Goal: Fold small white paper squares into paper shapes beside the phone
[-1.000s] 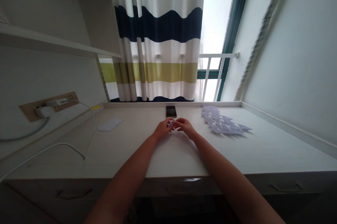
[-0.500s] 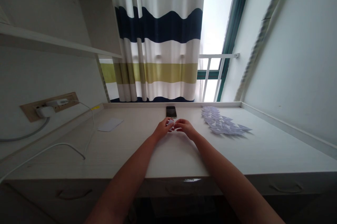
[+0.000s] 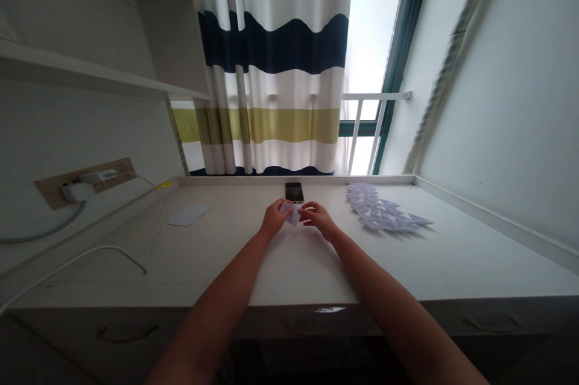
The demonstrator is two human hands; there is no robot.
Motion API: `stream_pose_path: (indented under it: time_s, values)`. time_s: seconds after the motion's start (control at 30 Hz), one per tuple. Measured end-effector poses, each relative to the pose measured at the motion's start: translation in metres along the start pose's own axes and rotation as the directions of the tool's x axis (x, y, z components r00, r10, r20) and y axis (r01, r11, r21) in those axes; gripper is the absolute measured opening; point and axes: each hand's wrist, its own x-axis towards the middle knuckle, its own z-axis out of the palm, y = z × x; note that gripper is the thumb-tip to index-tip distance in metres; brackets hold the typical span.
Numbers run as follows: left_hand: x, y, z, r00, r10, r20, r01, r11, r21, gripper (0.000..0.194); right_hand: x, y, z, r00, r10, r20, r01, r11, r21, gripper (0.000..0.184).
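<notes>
A small piece of white paper (image 3: pixel 291 214) is held up just above the desk, and it looks folded. My left hand (image 3: pixel 275 217) is closed on its left side, the thumb lying over the paper. At the paper's right edge, the curled fingertips of my right hand (image 3: pixel 316 217) pinch its corner. Just beyond my hands a dark smartphone (image 3: pixel 294 192) rests flat. To the right lies a spread of several folded white paper pieces (image 3: pixel 384 211) with pointed tips. Flat white paper sheets (image 3: pixel 190 214) are on the left.
The white desk (image 3: pixel 298 276) has a raised rim along its back. A white cable (image 3: pixel 113 247) crosses its left part, near a wall socket with plugs (image 3: pixel 85 183). A shelf (image 3: pixel 104 74) overhangs the left side. A striped curtain (image 3: pixel 280 89) hangs behind the desk.
The paper shows more of its face now, opened out or turned between my hands. My left hand has shifted slightly left; my right hand has barely moved.
</notes>
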Motion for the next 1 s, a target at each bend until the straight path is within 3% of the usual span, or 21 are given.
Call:
stream_pose_path:
  time_s: [0.17, 0.37, 0.53, 0.73, 1.0]
  values:
    - [0.001, -0.005, 0.004, 0.997, -0.023, 0.072, 0.03, 0.995, -0.096, 0.018, 0.005, 0.006, -0.001, 0.992, -0.12, -0.027, 0.116, 0.987, -0.112, 0.017]
    - [0.003, -0.008, 0.004, 0.99, -0.097, 0.105, 0.106, 0.991, -0.084, 0.016, 0.012, 0.015, -0.004, 0.971, -0.24, 0.004, 0.234, 0.944, -0.234, 0.015]
    - [0.003, -0.007, 0.003, 0.986, -0.147, 0.077, 0.156, 0.98, -0.123, 0.016, 0.015, 0.018, -0.003, 0.976, -0.211, -0.054, 0.191, 0.947, -0.257, 0.016]
    - [0.004, -0.008, 0.005, 0.95, -0.285, 0.125, 0.304, 0.938, -0.169, 0.018, 0.015, 0.018, -0.005, 0.979, -0.192, -0.066, 0.174, 0.961, -0.213, 0.017]
    - [0.003, -0.003, 0.005, 0.94, -0.315, 0.129, 0.337, 0.915, -0.219, 0.013, 0.015, 0.018, -0.004, 0.97, -0.237, -0.059, 0.209, 0.931, -0.3, 0.017]
